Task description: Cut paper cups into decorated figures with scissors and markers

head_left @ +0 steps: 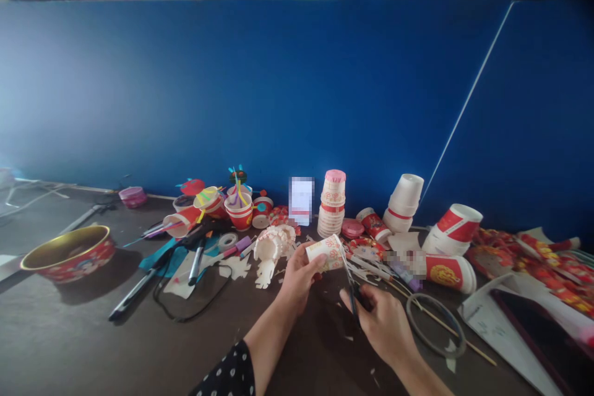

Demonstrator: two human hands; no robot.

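A white paper cup point(328, 251) with a pink-orange printed pattern lies sideways in my left hand point(299, 275), its fingers and thumb wrapped round it. My right hand point(378, 315) is closed on the dark handles of a pair of scissors point(351, 288). The blades reach up to the cup's right-hand end; whether they bite into the paper I cannot tell. Left of the cup lies a cut white paper piece point(269, 253) with ragged strips. Beyond my hands stands a tall stack of paper cups point(332, 204) topped in pink.
A red bowl with a gold rim point(69, 253) stands at left. Decorated cups point(239, 210), a marker point(197, 260) and a tape roll point(228, 241) lie left of centre. To the right are a grey ring point(436, 325), a red cup point(450, 273) and a dark phone-like slab point(542, 340).
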